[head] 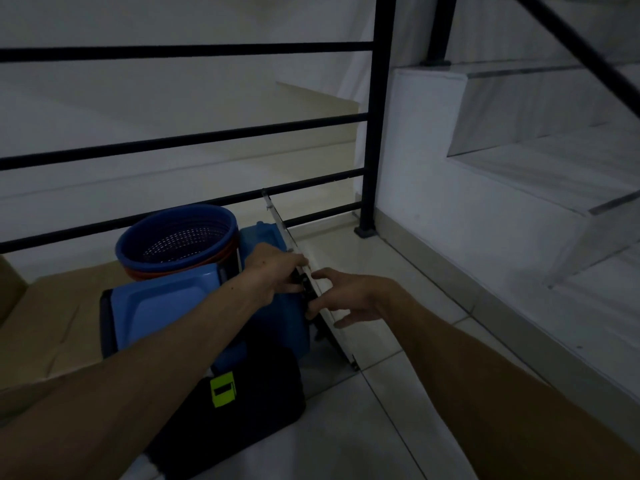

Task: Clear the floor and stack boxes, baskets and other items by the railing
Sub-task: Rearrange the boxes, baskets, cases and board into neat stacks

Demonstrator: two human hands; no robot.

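A clear panel (pixel 277 220) with black fittings stands on edge on the tiled floor, leaning against a blue plastic box (pixel 162 303) by the black railing (pixel 187 140). My left hand (pixel 273 271) grips the panel's top edge at a black fitting. My right hand (pixel 346 296) lies against the panel's right face with its fingers spread, thumb by the fitting. A blue perforated basket (pixel 176 237) sits nested in red ones behind the box. A black bag (pixel 256 393) with a yellow-green tag lies in front of the box.
Flattened cardboard (pixel 52 320) covers the floor at the left, under the railing. A railing post (pixel 372 133) stands just beyond the panel. White tiled stairs (pixel 519 174) rise at the right. Pale floor tiles (pixel 363 427) lie between the bag and the stair base.
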